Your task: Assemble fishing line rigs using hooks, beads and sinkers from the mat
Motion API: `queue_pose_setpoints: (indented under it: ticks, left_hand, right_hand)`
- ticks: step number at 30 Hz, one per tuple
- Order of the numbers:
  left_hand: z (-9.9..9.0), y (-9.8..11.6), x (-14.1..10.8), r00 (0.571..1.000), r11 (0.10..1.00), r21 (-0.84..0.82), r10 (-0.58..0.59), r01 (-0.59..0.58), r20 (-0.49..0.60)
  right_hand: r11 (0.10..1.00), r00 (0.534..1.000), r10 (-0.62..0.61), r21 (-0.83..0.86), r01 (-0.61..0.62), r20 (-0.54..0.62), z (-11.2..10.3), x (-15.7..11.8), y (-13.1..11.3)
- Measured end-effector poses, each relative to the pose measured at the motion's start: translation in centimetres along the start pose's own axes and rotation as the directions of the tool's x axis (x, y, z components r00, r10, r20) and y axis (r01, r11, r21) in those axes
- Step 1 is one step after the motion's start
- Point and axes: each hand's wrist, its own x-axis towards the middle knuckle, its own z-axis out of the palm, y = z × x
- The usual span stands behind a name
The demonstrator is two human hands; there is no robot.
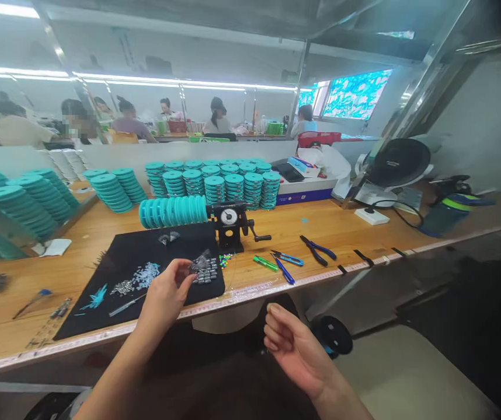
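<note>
My left hand [169, 291] reaches over the black mat [123, 251], its thumb and fingers curled at a cluster of small grey parts [206, 269]; what lies between the fingertips is too small to make out. My right hand [292, 344] hangs in front of the table edge with its fingers curled and the thumb against the index finger; anything held there is too small to see. Behind the mat stands a black winder with a dial and crank [229, 219], carrying a row of teal spools [174, 211]. Colored beads [225, 260] lie beside the grey parts.
Pliers [318, 249], a green lighter-like item [265, 263] and blue cutters [288, 258] lie right of the mat. Stacked teal spools [233, 188] stand behind the winder. A black round fan-like object [399, 162] is at right. People sit beyond the partition.
</note>
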Motion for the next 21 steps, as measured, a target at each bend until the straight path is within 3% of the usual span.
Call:
queue_pose_setpoints:
  ticks: [5,9,17,21]
  left_hand:
    - [0.7,-0.8,6.3,0.998,0.97,0.236,-0.039,0.052,-0.058]
    - [1.8,-2.0,9.1,0.996,0.939,0.334,-0.081,0.084,-0.024]
    - [0.4,-1.4,8.3,0.999,0.916,0.401,0.031,-0.024,-0.011]
    - [0.1,-1.3,7.6,0.992,0.91,0.406,0.041,-0.087,0.121]
  right_hand:
    - [1.0,1.0,0.024,0.008,-0.024,-0.003,-0.8,-0.2,0.8]
    - [0.998,0.998,0.058,-0.036,-0.059,-0.034,-1.2,-0.2,1.3]
    - [0.991,0.995,0.1,-0.092,-0.102,-0.028,-1.1,0.2,2.0]
    - [0.988,0.993,0.121,-0.097,-0.122,-0.013,-1.3,0.2,2.4]
